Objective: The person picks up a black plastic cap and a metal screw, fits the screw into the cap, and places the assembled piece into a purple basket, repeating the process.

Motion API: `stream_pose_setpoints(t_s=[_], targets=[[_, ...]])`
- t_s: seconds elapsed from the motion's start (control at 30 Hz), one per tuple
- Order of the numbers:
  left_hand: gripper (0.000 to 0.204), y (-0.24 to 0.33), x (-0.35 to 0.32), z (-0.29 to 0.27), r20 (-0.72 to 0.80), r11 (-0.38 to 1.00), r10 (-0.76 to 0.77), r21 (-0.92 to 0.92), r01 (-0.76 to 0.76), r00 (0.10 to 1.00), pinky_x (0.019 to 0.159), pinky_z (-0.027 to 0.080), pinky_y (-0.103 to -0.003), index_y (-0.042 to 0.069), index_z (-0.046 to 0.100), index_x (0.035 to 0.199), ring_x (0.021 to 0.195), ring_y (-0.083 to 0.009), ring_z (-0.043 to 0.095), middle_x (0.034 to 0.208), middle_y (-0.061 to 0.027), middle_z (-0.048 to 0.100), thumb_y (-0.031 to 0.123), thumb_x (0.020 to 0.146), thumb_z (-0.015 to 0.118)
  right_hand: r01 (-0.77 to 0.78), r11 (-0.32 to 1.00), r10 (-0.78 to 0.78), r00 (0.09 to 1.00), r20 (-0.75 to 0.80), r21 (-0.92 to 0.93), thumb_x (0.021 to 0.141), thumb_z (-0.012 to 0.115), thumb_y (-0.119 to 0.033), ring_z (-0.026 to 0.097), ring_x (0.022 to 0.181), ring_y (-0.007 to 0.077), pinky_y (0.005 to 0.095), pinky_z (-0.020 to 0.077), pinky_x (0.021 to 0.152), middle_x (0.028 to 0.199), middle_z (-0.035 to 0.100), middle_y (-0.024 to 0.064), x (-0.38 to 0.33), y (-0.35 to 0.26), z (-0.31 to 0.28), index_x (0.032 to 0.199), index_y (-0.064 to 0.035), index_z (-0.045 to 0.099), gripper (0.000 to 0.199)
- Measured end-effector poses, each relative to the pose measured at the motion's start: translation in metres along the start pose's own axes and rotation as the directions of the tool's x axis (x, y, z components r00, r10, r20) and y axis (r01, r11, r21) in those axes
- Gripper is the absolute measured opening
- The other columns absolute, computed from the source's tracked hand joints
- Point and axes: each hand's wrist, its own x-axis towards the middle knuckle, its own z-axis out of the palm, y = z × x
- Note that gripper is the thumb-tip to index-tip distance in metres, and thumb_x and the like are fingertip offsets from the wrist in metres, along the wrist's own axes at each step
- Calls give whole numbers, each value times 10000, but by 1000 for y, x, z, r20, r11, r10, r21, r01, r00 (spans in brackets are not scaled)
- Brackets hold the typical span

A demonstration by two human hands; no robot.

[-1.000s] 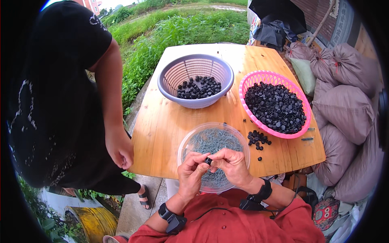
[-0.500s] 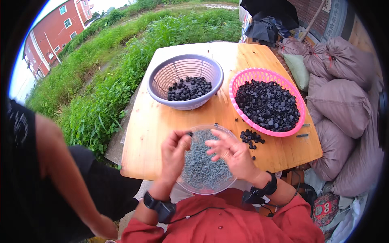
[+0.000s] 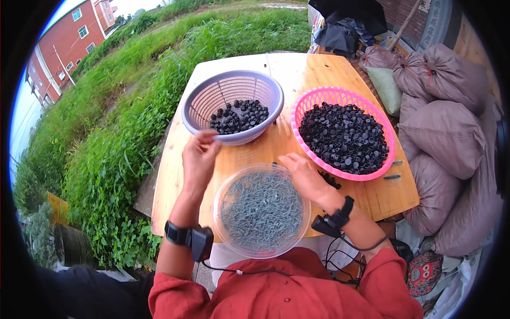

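My left hand (image 3: pixel 200 157) is raised at the near left rim of the grey-purple basket (image 3: pixel 191 121), fingers bent together; whatever they hold, if anything, is hidden. Small black caps (image 3: pixel 239 117) lie inside that basket. My right hand (image 3: pixel 305 175) hovers over the far right rim of a clear round bowl (image 3: pixel 219 212), its fingers stretched toward the left and seemingly holding nothing. Grey screws (image 3: pixel 260 210) fill the bowl, which is close to my body. A black cap sits on the table just beyond the bowl, close to my right fingertips.
A pink basket (image 3: pixel 392 151) heaped with black caps (image 3: pixel 342 135) stands at the right of the wooden table (image 3: pixel 175 196). Loose caps (image 3: pixel 330 181) lie beside my right hand, partly covered. Stuffed sacks (image 3: pixel 443 133) crowd the right side. Grass borders the left.
My left hand has moved away from the bowl, up to the grey-purple basket; the black cap in its fingers no longer shows. My right hand shifted slightly farther off. The person at left has mostly left view.
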Motion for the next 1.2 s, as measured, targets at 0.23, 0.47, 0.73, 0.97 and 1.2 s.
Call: stream_pose_setpoints(t_s=[0.23, 0.47, 0.73, 0.97, 1.2], targets=[[276, -36, -99, -21, 183, 757, -223, 652, 52, 957, 694, 450, -423, 75, 525, 1030, 809, -338, 570, 891, -157, 554, 110, 769, 609, -102, 994, 110, 967, 228, -43, 711, 562, 59, 577, 862, 296, 352, 461, 780, 896, 558, 154, 33, 14, 14, 1029, -79, 650, 358], [272, -49, -110, -25, 63, 820, -243, 546, 171, 968, 690, 444, -428, 55, 508, 1016, 788, -342, 569, 855, -175, 555, 64, 755, 586, -13, 998, 25, 976, 215, -60, 744, 538, -36, 574, 821, 345, 411, 469, 721, 843, 550, 175, 38, 22, 20, 818, -31, 645, 131], [312, -37, -105, -16, -62, 727, 68, 687, -7, 996, 690, 443, -414, 47, 539, 1004, 783, -328, 561, 884, -162, 553, 83, 717, 654, 62, 981, -41, 992, -115, 184, 754, 591, -17, 574, 755, 350, 380, 464, 656, 798, 568, 179, 17, -36, -12, 824, 9, 622, 81], [263, 43, -105, 33, 188, 957, 213, 159, -243, 959, 649, 497, -285, 19, 631, 946, 737, -198, 621, 858, -105, 608, 2, 693, 698, -174, 648, 43, 980, 193, 742, 823, 608, -113, 539, 555, 64, 222, 430, 492, 646, 590, 16, -1, -51, -32, 821, 43, 632, 159], [132, 61, -120, 46, 255, 931, 322, 91, -354, 912, 555, 457, -278, 6, 637, 848, 626, -187, 597, 732, -104, 612, 29, 723, 674, -297, 710, 113, 943, 312, 639, 820, 598, -122, 552, 541, 81, 226, 433, 492, 627, 592, 37, -29, -49, -80, 839, 42, 635, 169]])
